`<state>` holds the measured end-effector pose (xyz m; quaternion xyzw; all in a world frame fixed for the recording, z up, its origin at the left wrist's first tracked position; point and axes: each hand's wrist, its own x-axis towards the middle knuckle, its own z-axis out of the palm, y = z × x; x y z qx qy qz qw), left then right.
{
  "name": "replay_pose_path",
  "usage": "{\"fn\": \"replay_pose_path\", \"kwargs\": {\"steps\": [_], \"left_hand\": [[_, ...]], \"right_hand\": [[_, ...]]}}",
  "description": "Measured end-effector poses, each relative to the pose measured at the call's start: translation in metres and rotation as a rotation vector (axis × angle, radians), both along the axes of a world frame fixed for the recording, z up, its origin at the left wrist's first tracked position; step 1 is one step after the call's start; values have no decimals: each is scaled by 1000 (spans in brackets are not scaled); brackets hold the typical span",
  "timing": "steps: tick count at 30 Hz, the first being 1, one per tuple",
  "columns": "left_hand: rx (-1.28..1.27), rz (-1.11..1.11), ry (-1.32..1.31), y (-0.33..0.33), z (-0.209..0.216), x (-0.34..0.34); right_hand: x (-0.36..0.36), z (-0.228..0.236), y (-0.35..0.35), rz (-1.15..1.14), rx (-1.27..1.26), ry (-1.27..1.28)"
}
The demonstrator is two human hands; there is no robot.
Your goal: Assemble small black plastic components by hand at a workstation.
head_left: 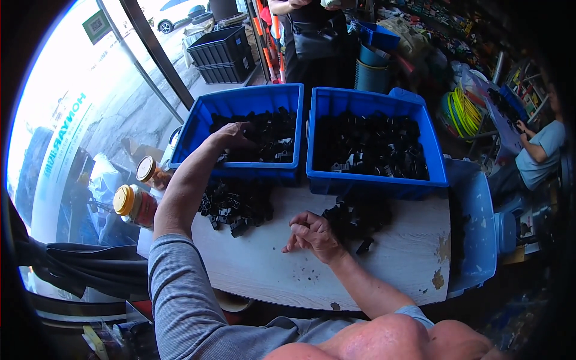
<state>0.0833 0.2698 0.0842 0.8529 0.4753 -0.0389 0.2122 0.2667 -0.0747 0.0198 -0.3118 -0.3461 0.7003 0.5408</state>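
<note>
In the head view, the left hand (236, 135) reaches over the near wall of the left blue bin (264, 170), down at the small black parts (276, 129) heaped inside. Its fingers point into the heap, with the tips partly hidden, so I cannot tell whether they grasp a part. The right hand (315, 236) is above the pale table (264, 270), its fingers bent inward; whether a small part sits between them I cannot tell. Similar black parts fill the right blue bin (378, 183), which stands just beside the first, and more lie on the table in 2 piles: the left pile (237, 210) near the left forearm and the right pile (360, 217) near the right hand. 1 loose part (364, 246) lies at the near edge of the right pile. At the table's left side are 2 lidded jars, the nearer jar (144, 207) having a yellow lid. A light blue tub (480, 240) is at the table's right end. Beyond the bins stands a person (315, 36), and another person (543, 153) is at far right.
</note>
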Motion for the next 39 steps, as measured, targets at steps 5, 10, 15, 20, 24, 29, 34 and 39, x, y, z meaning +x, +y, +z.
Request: {"fn": "replay_pose_path", "kwargs": {"steps": [5, 10, 15, 20, 24, 29, 34, 39], "left_hand": [[-12, 10, -34, 7, -4, -10], [-134, 145, -61, -5, 20, 5], [-199, 250, -212, -9, 35, -1], [-172, 223, -242, -24, 47, -6], [-124, 221, -404, -30, 48, -25], [-5, 51, -763, -59, 56, -42], [315, 156, -903, -112, 66, -54], [608, 257, -979, -182, 29, -82]], "right_hand": [[-3, 2, 0, 10, 15, -10], [0, 2, 3, 1, 4, 5], [1, -1, 3, 21, 11, 9], [0, 1, -1, 15, 15, -4], [-3, -3, -4, 27, -29, 27], [-5, 5, 0, -36, -122, -20], [2, 6, 5, -14, -73, -25], [-3, 0, 5, -20, -40, -10]]}}
